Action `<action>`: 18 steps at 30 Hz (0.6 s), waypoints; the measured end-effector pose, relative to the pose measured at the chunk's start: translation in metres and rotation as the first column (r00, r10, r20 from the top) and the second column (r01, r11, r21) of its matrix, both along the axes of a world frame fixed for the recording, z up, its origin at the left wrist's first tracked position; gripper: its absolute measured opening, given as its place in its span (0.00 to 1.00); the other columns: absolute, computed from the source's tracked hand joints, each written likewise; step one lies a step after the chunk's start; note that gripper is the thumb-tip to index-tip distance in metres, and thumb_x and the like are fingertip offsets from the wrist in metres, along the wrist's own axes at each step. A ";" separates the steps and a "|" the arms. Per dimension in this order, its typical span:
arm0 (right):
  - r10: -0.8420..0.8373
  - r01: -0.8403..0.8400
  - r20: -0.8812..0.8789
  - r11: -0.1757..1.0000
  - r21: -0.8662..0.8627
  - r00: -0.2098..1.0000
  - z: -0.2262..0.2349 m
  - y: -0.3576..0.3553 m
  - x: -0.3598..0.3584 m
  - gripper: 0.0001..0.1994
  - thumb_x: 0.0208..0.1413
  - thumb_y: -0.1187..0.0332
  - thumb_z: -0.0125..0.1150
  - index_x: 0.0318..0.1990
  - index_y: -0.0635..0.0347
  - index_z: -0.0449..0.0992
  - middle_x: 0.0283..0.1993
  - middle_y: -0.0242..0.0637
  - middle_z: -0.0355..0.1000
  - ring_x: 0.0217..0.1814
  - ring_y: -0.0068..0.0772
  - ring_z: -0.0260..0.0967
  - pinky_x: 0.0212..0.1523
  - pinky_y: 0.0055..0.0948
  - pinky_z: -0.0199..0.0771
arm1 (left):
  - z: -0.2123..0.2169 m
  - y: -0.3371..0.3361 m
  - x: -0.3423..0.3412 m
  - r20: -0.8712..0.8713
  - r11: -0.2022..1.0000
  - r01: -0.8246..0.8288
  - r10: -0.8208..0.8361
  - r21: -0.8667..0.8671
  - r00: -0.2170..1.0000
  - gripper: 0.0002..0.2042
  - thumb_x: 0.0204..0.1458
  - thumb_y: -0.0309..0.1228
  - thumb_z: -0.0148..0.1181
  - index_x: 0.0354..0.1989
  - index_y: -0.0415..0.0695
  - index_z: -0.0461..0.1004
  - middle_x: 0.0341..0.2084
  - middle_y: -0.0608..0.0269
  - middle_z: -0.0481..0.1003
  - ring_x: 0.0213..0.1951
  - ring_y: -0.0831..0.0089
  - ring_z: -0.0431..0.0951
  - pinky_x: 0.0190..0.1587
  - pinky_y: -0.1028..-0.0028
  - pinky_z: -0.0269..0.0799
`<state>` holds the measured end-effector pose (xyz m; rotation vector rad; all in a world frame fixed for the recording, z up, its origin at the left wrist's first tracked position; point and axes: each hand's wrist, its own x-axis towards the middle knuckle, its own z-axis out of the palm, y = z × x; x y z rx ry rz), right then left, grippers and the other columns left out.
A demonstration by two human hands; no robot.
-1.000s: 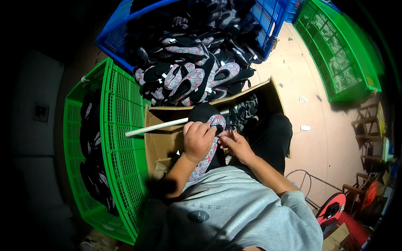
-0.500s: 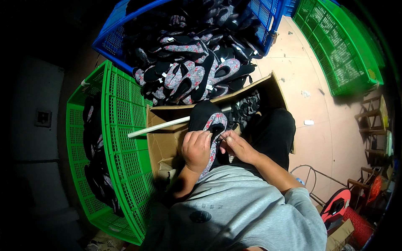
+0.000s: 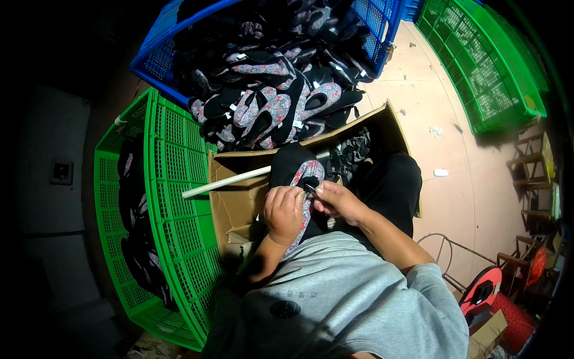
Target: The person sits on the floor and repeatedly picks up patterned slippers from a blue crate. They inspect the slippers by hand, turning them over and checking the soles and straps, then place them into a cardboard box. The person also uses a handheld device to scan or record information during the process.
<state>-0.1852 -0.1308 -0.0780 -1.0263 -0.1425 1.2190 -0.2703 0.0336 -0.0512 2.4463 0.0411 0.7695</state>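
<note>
Floral slipper (image 3: 303, 171) pinched in left hand (image 3: 283, 212); right hand (image 3: 339, 201), just beside, pinches thin object (image 3: 311, 188); likely opening-edge work, needs steady hold.

L forearm (image 3: 268, 258) angled far & slightly R, shadowed twd elbow; L wrist (image 3: 277, 238) approx. straight. L hand (image 3: 284, 210) back-up, fingers bent, tips twd R hand (image 3: 336, 200). R forearm (image 3: 394, 240) runs from near R to far L, w/ R wrist (image 3: 361, 219) approx. in line. R thumb (image 3: 327, 190) uppermost, pointing L, in pinch w/ fingers. Hands just beside ea. other.
</note>
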 end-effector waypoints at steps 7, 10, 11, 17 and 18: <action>-0.017 0.017 -0.019 1.000 0.003 1.000 -0.004 0.004 -0.001 0.10 0.68 0.56 0.49 0.39 0.50 0.68 0.26 0.23 0.68 0.19 0.11 0.51 0.17 0.13 0.44 | -0.005 0.002 -0.002 -0.028 1.000 0.009 -0.008 0.028 1.000 0.06 0.46 0.23 0.63 0.33 0.40 0.76 0.30 0.57 0.76 0.36 0.57 0.75 0.41 0.62 0.70; -0.016 0.016 -0.016 1.000 0.011 1.000 -0.002 0.005 0.000 0.10 0.68 0.56 0.48 0.39 0.50 0.68 0.26 0.23 0.68 0.19 0.11 0.51 0.17 0.13 0.44 | -0.005 0.003 -0.001 -0.030 0.999 0.018 -0.018 0.029 0.999 0.06 0.46 0.23 0.63 0.33 0.40 0.76 0.30 0.57 0.76 0.36 0.57 0.75 0.41 0.62 0.70; -0.015 0.016 -0.015 1.000 0.014 1.000 -0.001 0.005 0.000 0.10 0.68 0.56 0.48 0.39 0.50 0.68 0.26 0.23 0.68 0.19 0.11 0.51 0.17 0.13 0.44 | -0.005 0.003 -0.001 -0.030 0.999 0.022 -0.021 0.029 0.999 0.06 0.46 0.23 0.62 0.33 0.40 0.76 0.30 0.57 0.76 0.36 0.57 0.75 0.41 0.62 0.70; -0.010 0.010 0.006 1.000 0.001 1.000 0.001 0.007 0.002 0.12 0.69 0.56 0.47 0.36 0.52 0.66 0.26 0.22 0.68 0.18 0.11 0.51 0.16 0.14 0.46 | -0.002 0.002 0.000 -0.010 0.999 0.034 -0.034 0.023 0.999 0.06 0.46 0.22 0.63 0.32 0.39 0.74 0.29 0.56 0.75 0.34 0.56 0.75 0.39 0.61 0.69; -0.011 0.011 0.012 1.000 0.007 1.000 0.000 0.007 0.002 0.12 0.69 0.56 0.47 0.36 0.52 0.66 0.26 0.22 0.68 0.18 0.11 0.51 0.16 0.14 0.46 | -0.001 0.002 0.000 0.000 0.999 0.037 -0.037 0.019 0.999 0.05 0.46 0.22 0.63 0.31 0.39 0.74 0.29 0.55 0.75 0.33 0.55 0.74 0.38 0.61 0.69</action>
